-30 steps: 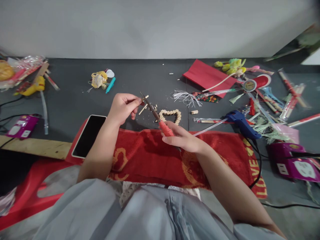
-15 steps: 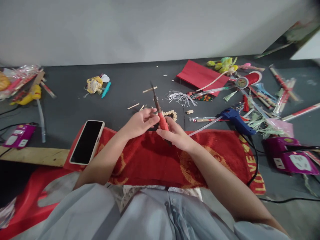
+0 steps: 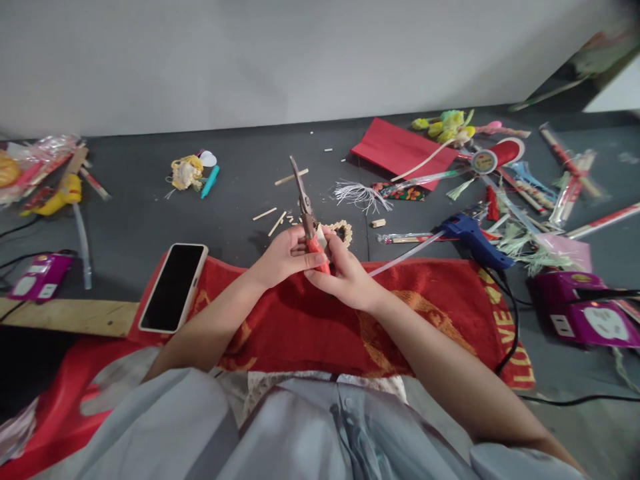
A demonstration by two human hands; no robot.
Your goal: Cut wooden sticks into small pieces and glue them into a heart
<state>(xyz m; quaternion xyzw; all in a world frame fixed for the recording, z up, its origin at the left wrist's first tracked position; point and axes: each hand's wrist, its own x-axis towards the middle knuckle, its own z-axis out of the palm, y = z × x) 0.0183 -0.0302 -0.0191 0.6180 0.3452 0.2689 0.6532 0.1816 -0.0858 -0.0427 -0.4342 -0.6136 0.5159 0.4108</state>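
Note:
Red-handled shears (image 3: 306, 203) point up and away from me, their dark metal blades close together. My left hand (image 3: 286, 259) is closed at the handles, with its thumb lying over the red grip. From the other side, my right hand (image 3: 343, 272) also grips the handles. Between the hands shows a small pale piece (image 3: 321, 235) that I cannot make out. Just beyond my right fingers lies a ring of short wooden stick pieces (image 3: 343, 231), partly hidden. Cut thin sticks (image 3: 265, 213) and a longer stick (image 3: 291, 177) lie around the blades.
A red towel (image 3: 310, 327) covers the table's front edge, with a phone (image 3: 173, 287) on its left. To the right are a blue glue gun (image 3: 467, 235), red paper (image 3: 400, 153), white threads (image 3: 361, 196) and a thread spool (image 3: 500, 155). A yellow glue gun (image 3: 63, 193) lies left.
The shears have shifted left and slightly toward me. My left hand has come onto the handles, while my right hand has moved a little left. The stick ring is more exposed.

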